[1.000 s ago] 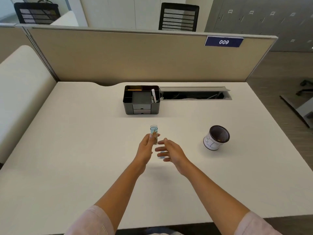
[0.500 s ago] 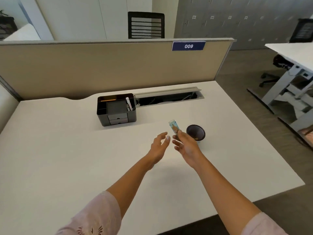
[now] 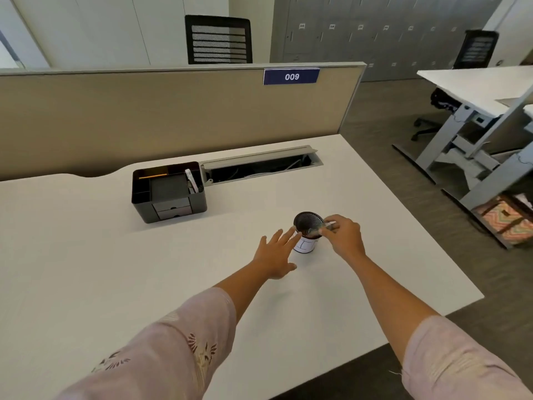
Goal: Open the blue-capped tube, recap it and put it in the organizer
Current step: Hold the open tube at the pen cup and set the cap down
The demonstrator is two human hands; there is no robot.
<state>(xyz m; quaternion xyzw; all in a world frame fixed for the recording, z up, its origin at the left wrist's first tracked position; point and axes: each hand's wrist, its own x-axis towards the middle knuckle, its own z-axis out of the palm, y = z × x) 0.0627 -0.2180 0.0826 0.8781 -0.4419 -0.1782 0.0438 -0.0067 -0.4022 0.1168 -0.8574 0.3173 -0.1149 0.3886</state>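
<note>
Right hand (image 3: pixel 343 235) holds the tube (image 3: pixel 318 228) (blurred, seemingly tilted) over the mesh cup (image 3: pixel 306 232).

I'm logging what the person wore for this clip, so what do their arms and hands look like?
Both arms wear loose, pale pink short sleeves that end above the elbow; forearms are bare. The left sleeve carries a small dark red and white floral print; the right sleeve looks plain, with a loose thread at its hem. The left hand and right hand are bare: no gloves, watch or rings visible.
</note>
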